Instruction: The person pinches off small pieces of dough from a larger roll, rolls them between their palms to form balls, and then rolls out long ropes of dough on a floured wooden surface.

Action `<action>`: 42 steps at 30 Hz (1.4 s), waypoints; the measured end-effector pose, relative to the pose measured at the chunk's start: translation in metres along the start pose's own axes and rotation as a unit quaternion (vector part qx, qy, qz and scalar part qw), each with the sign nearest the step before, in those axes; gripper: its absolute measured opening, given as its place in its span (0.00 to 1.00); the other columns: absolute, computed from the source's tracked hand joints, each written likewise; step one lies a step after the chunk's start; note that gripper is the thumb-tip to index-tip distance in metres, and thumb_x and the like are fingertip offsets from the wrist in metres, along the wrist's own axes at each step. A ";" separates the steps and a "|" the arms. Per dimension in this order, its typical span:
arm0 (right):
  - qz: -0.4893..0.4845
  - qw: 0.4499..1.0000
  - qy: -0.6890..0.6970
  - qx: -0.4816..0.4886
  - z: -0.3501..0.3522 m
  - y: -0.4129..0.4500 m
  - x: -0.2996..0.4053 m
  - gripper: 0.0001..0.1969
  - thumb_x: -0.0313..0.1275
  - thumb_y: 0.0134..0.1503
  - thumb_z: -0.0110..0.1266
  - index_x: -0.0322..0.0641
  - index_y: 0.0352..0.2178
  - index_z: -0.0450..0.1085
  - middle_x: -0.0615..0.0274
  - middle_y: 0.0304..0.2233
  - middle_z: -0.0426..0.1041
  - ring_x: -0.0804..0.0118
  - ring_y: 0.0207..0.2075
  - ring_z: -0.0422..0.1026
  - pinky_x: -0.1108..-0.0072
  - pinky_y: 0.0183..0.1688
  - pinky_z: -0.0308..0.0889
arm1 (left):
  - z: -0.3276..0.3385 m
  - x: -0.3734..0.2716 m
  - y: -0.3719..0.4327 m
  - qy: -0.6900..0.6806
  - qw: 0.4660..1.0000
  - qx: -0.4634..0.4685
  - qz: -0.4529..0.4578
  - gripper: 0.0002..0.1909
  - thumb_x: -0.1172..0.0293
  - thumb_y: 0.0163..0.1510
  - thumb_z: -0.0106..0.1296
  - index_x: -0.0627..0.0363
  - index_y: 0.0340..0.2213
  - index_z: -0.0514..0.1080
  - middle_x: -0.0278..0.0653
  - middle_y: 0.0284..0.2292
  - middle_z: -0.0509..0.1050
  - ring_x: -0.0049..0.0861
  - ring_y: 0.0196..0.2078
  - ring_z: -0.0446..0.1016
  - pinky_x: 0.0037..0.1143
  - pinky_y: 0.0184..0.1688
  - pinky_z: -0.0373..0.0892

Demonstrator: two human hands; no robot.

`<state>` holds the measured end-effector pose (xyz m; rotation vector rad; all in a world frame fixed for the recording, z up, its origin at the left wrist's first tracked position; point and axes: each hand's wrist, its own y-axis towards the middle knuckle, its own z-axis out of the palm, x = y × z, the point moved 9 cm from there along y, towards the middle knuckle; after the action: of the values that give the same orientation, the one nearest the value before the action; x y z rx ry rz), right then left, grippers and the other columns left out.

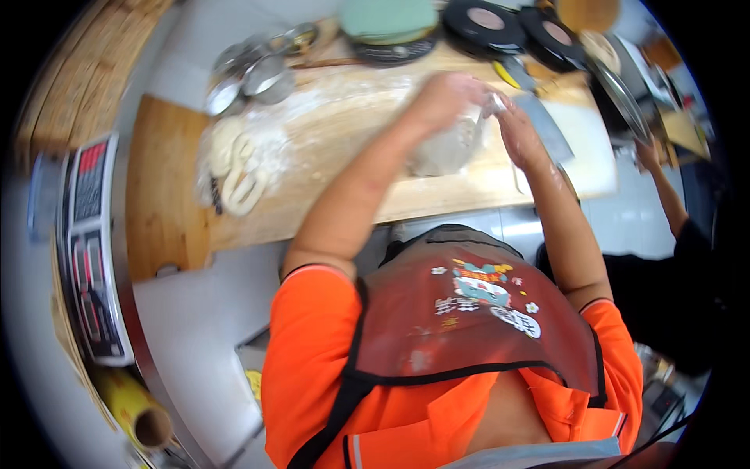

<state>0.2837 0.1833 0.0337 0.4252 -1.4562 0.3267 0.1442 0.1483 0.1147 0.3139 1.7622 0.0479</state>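
A clear plastic bag (442, 153) with pale contents rests on the floured wooden board (328, 138). My right hand (518, 130) pinches the gathered neck of the bag, to the right of its body. From the left, my left hand (448, 98) reaches over the bag, its fingers closed at the same gathered neck. Motion blurs that hand, so its separate fingers are hard to make out. Off to the left on the board, strips of pale dough (237, 167) lie partly on plastic film, with loose flour around them.
Metal bowls (266, 79) stand at the back left. A green-topped electric appliance (388, 29) and black round pans (483, 26) line the back. A cleaver (542, 126) lies on a white cutting board (589, 152). A digital scale (94, 252) sits far left. Another person's arm (665, 182) shows at right.
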 end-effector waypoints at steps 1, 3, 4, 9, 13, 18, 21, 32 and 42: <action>-0.024 0.995 0.087 -0.041 0.011 0.011 -0.017 0.19 0.33 0.63 0.44 0.36 0.53 0.68 0.57 0.53 0.69 0.65 0.63 0.57 0.74 0.65 0.50 | 0.016 -0.018 0.006 0.146 0.977 0.019 0.152 0.09 0.71 0.54 0.49 0.60 0.28 0.78 0.47 0.33 0.79 0.39 0.37 0.78 0.32 0.41 0.72; 0.004 0.977 0.189 -0.096 -0.005 0.023 -0.069 0.20 0.38 0.65 0.43 0.37 0.53 0.68 0.58 0.50 0.71 0.65 0.58 0.63 0.73 0.60 0.58 | 0.032 -0.029 0.009 0.049 0.999 -0.011 0.019 0.14 0.60 0.55 0.54 0.60 0.28 0.76 0.48 0.32 0.79 0.42 0.33 0.78 0.34 0.38 0.72; 0.049 0.971 0.213 -0.098 -0.014 0.028 -0.090 0.21 0.43 0.67 0.43 0.38 0.52 0.68 0.60 0.48 0.72 0.65 0.53 0.69 0.72 0.55 0.65 | 0.025 -0.028 0.003 0.049 0.998 -0.019 0.017 0.14 0.60 0.55 0.54 0.60 0.28 0.76 0.48 0.32 0.79 0.42 0.33 0.78 0.34 0.38 0.72; 0.110 0.931 0.343 -0.054 0.028 0.041 -0.014 0.11 0.38 0.64 0.42 0.45 0.33 0.68 0.65 0.27 0.66 0.65 0.27 0.66 0.75 0.29 0.63 | -0.018 0.037 -0.053 0.044 0.985 -0.145 0.083 0.40 0.48 0.47 0.63 0.63 0.52 0.63 0.58 0.54 0.67 0.44 0.56 0.67 0.43 0.55 0.62; 0.143 0.848 0.508 0.041 0.074 0.027 0.014 0.14 0.39 0.63 0.47 0.49 0.24 0.60 0.67 0.20 0.55 0.70 0.21 0.53 0.77 0.23 0.53 | 0.031 0.078 -0.069 0.225 0.969 -0.084 0.062 0.57 0.46 0.37 0.69 0.53 0.61 0.51 0.56 0.67 0.42 0.49 0.71 0.39 0.57 0.65 0.37; 0.085 0.917 0.379 0.088 0.047 0.030 0.057 0.11 0.35 0.62 0.44 0.47 0.25 0.61 0.68 0.19 0.57 0.72 0.19 0.56 0.79 0.22 0.56 | 0.045 0.078 -0.015 0.050 0.998 -0.044 -0.009 0.25 0.58 0.43 0.65 0.47 0.45 0.75 0.50 0.45 0.76 0.45 0.50 0.75 0.38 0.53 0.67; -0.042 0.996 0.004 -0.078 0.033 0.022 0.080 0.10 0.37 0.63 0.46 0.43 0.32 0.65 0.70 0.22 0.64 0.76 0.26 0.66 0.82 0.31 0.62 | 0.016 0.082 0.013 0.098 0.986 -0.136 0.019 0.09 0.66 0.54 0.54 0.50 0.37 0.78 0.42 0.33 0.80 0.34 0.36 0.79 0.29 0.40 0.72; -0.116 0.846 -0.520 0.006 -0.026 0.003 0.018 0.50 0.48 0.49 0.66 0.43 0.66 0.48 0.46 0.68 0.46 0.40 0.67 0.49 0.62 0.68 0.47 | 0.034 0.166 0.106 -0.463 0.819 -0.028 -0.338 0.15 0.70 0.62 0.42 0.65 0.47 0.71 0.51 0.45 0.77 0.45 0.46 0.78 0.43 0.50 0.74; -0.216 0.878 -0.404 -0.136 -0.020 -0.004 0.027 0.58 0.47 0.42 0.72 0.30 0.65 0.44 0.41 0.66 0.50 0.49 0.67 0.52 0.65 0.68 0.48 | 0.037 0.106 0.085 -0.627 0.716 -0.060 -0.301 0.16 0.70 0.64 0.41 0.68 0.49 0.68 0.54 0.50 0.72 0.44 0.53 0.71 0.45 0.57 0.68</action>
<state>0.3056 0.1883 0.0585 0.6854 -2.1164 -0.4809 0.1764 0.2496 0.0223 -0.3200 0.4027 -0.4343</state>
